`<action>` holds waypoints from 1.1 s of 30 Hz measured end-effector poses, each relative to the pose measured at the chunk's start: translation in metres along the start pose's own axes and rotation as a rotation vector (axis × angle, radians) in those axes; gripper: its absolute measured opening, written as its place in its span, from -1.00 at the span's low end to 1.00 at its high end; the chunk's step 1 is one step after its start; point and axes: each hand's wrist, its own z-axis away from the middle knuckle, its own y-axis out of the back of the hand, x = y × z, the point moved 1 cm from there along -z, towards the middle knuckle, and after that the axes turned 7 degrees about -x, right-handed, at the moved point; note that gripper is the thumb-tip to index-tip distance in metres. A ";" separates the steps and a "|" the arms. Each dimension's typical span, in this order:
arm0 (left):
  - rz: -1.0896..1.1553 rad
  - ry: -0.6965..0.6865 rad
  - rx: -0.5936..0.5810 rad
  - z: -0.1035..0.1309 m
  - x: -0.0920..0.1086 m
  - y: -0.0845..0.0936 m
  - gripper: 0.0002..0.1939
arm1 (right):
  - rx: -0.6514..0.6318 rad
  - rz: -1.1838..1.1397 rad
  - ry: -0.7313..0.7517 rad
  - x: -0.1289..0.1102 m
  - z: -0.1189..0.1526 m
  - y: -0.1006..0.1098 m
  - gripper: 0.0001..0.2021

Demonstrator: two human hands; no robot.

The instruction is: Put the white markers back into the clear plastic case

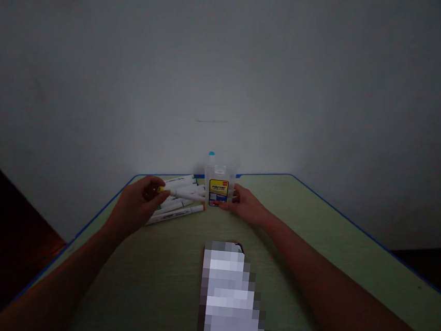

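Head view, down over table (146, 283), toward wall (229, 72)

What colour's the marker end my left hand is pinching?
Yellow; that marker end shows in the head view.

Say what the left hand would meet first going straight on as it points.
Probably the clear container, the held marker leading; depth is unclear, so loose markers might be brushed first.

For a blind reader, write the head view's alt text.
The left hand pinches a yellow-ended white marker beside a clear plastic marker box that the right hand holds, a blue-ended marker rising above its rim. More white markers lie on the green table.
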 end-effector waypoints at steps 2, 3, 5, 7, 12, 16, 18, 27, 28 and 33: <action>0.018 -0.019 0.002 0.000 0.000 0.000 -0.71 | 0.000 -0.005 -0.005 0.001 0.000 0.000 -0.57; 0.023 -0.026 -0.001 0.000 0.000 -0.001 -0.72 | 0.000 -0.009 -0.004 0.002 -0.001 0.000 -0.57; 0.030 -0.036 -0.011 0.000 0.000 -0.001 -0.73 | 0.004 -0.009 0.002 0.003 -0.001 0.000 -0.56; 0.037 -0.041 -0.017 0.000 0.001 -0.001 -0.74 | 0.008 0.000 0.004 0.003 -0.001 0.000 -0.55; 0.054 -0.039 -0.025 0.001 0.004 0.000 -0.74 | 0.009 -0.003 -0.005 0.001 0.000 -0.001 -0.57; 0.056 -0.029 -0.017 0.001 0.005 0.001 -0.73 | 0.003 -0.020 -0.006 0.000 0.000 -0.001 -0.57; 0.043 -0.017 -0.014 0.001 0.005 0.001 -0.72 | 0.006 -0.017 -0.014 0.000 0.000 -0.001 -0.56; -0.030 0.021 0.004 -0.001 -0.002 0.000 -0.69 | 0.018 0.014 -0.004 0.002 0.000 -0.001 -0.56; -0.022 0.021 0.007 -0.001 -0.003 0.000 -0.68 | 0.019 0.010 -0.007 0.001 0.000 -0.001 -0.56; -0.017 0.000 0.003 0.000 -0.002 0.000 -0.70 | 0.001 -0.028 -0.006 -0.001 0.001 -0.001 -0.57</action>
